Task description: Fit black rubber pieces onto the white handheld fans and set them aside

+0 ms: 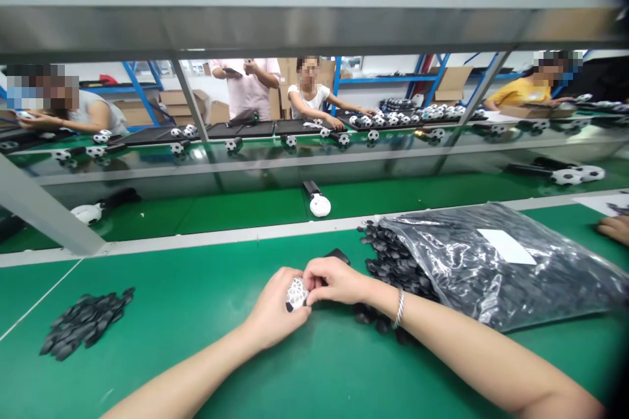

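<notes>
My left hand (pixel 275 308) is wrapped round a white soccer-ball-patterned piece (pixel 296 293) with an open lattice face and a dark patch on its lower left edge. At the piece's right side, my right hand (pixel 334 280) has thumb and fingers pinched together against the rim; whatever is between the fingertips is hidden. A black flat part (pixel 338 255) sticks out behind my right hand, and I cannot tell whether it joins the piece. Under and beyond my right wrist spreads a heap of small black pieces (pixel 393 255), spilling from a clear plastic bag (pixel 506 268).
Another pile of black pieces (pixel 86 321) lies at the left on the green table (pixel 206 366). Beyond the ledge, a green conveyor belt (pixel 246 206) carries a white disc with a black handle (pixel 319 204) and soccer-ball pieces (pixel 577 175). Several co-workers sit opposite; a co-worker's hand (pixel 614 229) shows at right.
</notes>
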A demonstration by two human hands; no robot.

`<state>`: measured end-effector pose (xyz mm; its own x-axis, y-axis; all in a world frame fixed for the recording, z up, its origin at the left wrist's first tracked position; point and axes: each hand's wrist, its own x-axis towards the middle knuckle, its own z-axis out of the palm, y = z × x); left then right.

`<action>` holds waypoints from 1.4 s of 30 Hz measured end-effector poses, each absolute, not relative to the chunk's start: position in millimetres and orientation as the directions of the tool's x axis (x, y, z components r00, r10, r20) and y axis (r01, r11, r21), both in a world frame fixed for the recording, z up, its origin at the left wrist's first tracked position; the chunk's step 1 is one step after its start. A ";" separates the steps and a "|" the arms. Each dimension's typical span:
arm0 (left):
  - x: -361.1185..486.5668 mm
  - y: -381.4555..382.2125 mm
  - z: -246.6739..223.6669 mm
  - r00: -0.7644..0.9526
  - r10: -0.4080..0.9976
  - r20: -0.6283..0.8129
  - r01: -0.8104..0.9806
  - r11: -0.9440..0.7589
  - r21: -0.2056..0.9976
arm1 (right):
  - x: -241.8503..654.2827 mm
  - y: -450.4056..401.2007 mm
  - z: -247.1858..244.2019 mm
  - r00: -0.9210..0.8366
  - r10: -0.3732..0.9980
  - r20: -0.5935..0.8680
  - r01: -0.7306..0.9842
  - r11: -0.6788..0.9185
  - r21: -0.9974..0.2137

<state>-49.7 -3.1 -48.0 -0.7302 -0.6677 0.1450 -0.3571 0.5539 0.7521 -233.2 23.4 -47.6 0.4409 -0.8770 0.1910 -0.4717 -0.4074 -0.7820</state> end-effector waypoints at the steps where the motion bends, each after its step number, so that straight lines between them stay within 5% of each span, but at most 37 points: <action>1: -50.2 -3.1 -48.0 -0.724 -0.675 0.141 -0.356 0.541 0.762 | -233.5 21.8 -48.2 0.439 -0.879 0.187 -0.454 -0.397 -0.798; 9: -52.4 -1.7 -50.9 -0.693 -0.709 0.133 -0.343 0.486 0.804 | -234.4 16.5 -53.8 0.419 -0.890 0.178 -0.431 -0.367 -0.824; 33: -45.7 -6.4 -49.7 -0.759 -0.646 0.079 -0.293 0.448 0.845 | -234.5 22.5 -52.4 0.503 -0.822 0.267 -0.554 -0.544 -0.630; 42: -48.0 -7.9 -56.8 -0.734 -0.663 0.148 -0.291 0.504 0.813 | -236.3 18.7 -51.0 0.508 -0.826 0.243 -0.525 -0.521 -0.674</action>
<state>-48.0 -7.9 -56.8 -0.7342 -0.6626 0.1484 -0.2909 0.5044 0.8130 -236.3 18.7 -51.0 0.5076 -0.8265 0.2433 -0.5247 -0.5206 -0.6736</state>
